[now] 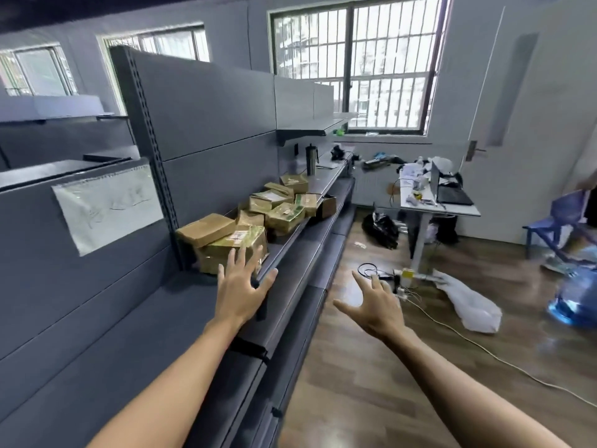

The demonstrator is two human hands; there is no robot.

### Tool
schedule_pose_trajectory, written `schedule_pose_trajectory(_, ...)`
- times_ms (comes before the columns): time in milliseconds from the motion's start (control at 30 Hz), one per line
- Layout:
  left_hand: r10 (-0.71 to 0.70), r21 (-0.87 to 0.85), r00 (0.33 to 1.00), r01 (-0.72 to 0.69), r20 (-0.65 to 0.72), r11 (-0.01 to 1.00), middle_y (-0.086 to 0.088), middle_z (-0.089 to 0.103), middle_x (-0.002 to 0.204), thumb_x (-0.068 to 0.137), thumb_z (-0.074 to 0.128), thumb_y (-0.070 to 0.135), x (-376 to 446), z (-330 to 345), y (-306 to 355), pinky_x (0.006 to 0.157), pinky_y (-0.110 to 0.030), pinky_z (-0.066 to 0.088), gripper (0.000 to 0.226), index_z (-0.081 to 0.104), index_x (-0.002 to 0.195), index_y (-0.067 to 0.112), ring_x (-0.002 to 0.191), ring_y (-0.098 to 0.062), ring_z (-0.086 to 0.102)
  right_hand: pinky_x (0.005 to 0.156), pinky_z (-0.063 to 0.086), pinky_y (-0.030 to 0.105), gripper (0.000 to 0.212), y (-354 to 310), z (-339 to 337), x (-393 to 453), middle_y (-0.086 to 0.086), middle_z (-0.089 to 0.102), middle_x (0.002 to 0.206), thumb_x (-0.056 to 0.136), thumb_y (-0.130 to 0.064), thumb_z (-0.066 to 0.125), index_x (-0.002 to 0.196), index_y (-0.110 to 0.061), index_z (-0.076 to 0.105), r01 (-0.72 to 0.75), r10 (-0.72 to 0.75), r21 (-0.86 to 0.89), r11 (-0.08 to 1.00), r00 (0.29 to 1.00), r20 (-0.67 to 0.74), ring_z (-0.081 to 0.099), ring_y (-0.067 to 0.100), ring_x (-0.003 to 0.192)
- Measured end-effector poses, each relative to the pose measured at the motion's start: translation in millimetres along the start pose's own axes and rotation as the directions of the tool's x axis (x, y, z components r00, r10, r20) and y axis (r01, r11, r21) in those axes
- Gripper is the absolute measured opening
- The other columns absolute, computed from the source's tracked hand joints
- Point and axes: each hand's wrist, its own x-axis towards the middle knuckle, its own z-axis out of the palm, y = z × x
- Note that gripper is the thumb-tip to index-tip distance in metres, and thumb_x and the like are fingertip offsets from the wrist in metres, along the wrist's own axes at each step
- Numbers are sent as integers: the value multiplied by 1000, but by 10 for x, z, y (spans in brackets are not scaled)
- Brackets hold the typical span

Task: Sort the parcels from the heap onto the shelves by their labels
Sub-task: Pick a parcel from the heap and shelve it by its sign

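Observation:
Several brown cardboard parcels lie on a dark grey shelf [290, 244] to my left. The nearest taped parcel [226, 245] carries a white label, and a plain brown box [205, 228] leans on top of it. A further cluster of parcels [284, 205] sits farther along the shelf. My left hand [240, 287] is stretched out with fingers spread, its fingertips at the near face of the taped parcel. Out over the floor beyond the shelf edge, my right hand [376, 303] is spread and holds nothing.
A white paper sign [108, 205] is taped to the shelf panel at left. A steel flask [310, 160] stands farther along the shelf. A cluttered white desk [452, 210], a blue chair [562, 221], a white bag [468, 302], cables and a blue water jug [578, 299] occupy the wooden floor.

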Motion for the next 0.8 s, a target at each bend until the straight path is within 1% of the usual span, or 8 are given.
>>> schedule_pose_trajectory(67, -6, -33, 1000, 5, -18, 999, -2, 14, 168, 90, 40, 72, 421, 229, -105, 123, -50, 0, 76, 33, 155, 33, 155, -19, 1, 112, 33, 47, 90, 32, 84, 377, 10, 35, 158, 80, -78, 55, 155, -36, 29, -11, 11, -24, 1000, 1000, -3, 32, 32, 144)
schedule_pose_trajectory(133, 12, -42, 999, -14, -31, 999, -3, 16, 167, 88, 36, 76, 779, 369, -146, 124, -52, 2, 79, 33, 155, 34, 155, -19, 2, 114, 31, 48, 95, 57, 143, 642, 11, 33, 159, 77, -83, 51, 156, -37, 27, -29, 31, -48, 998, 999, 30, 31, 33, 144)
schedule_pose_trajectory(233, 31, -41, 999, -33, -37, 999, -5, 16, 167, 84, 26, 79, 1442, 599, -175, 124, -50, 0, 85, 30, 156, 34, 155, -21, 1, 114, 35, 48, 110, 141, 279, 1220, 10, 37, 156, 61, -96, 27, 155, -39, 27, -57, 61, -74, 996, 996, 58, 36, 34, 142)
schedule_pose_trajectory(300, 30, -49, 999, -32, -41, 998, -4, 14, 167, 84, 25, 79, 1844, 742, -158, 123, -48, -1, 84, 28, 156, 35, 155, -21, 1, 111, 38, 48, 112, 215, 317, 1641, 8, 41, 154, 57, -96, 21, 153, -39, 30, -62, 66, -86, 994, 997, 39, 38, 33, 140)
schedule_pose_trajectory(433, 28, -42, 1000, -28, -8, 999, -3, 13, 168, 85, 23, 78, 2481, 1157, -221, 123, -52, 1, 83, 29, 156, 35, 155, -23, 3, 109, 39, 46, 112, 387, 402, 2374, 7, 42, 152, 56, -95, 21, 151, -38, 34, -65, 69, -96, 993, 997, 37, 38, 31, 139)
schedule_pose_trajectory(633, -74, -1, 997, 74, -17, 997, -7, 16, 167, 80, 22, 79, 3287, 1790, -414, 124, -54, 3, 89, 34, 154, 31, 155, -24, 6, 112, 36, 47, 114, 801, 676, 3593, 8, 41, 155, 56, -97, 21, 153, -38, 30, -26, 32, -69, 997, 996, 83, 35, 30, 143)
schedule_pose_trajectory(700, -103, 52, 994, 105, -43, 993, -6, 13, 167, 80, 21, 80, 3506, 1915, -491, 123, -53, 1, 89, 32, 155, 32, 155, -23, 4, 114, 34, 48, 113, 901, 736, 4002, 11, 40, 155, 61, -97, 28, 156, -36, 27, 13, -6, -55, 998, 992, 130, 32, 31, 145)
schedule_pose_trajectory(800, -191, 121, 976, 203, -100, 972, -5, 10, 167, 82, 20, 79, 3818, 2002, -603, 124, -54, 1, 88, 28, 156, 34, 155, -24, 4, 117, 30, 44, 101, 963, 786, 4647, 13, 36, 158, 75, -88, 44, 157, -34, 24, 84, -80, -14, 996, 980, 181, 31, 33, 146)
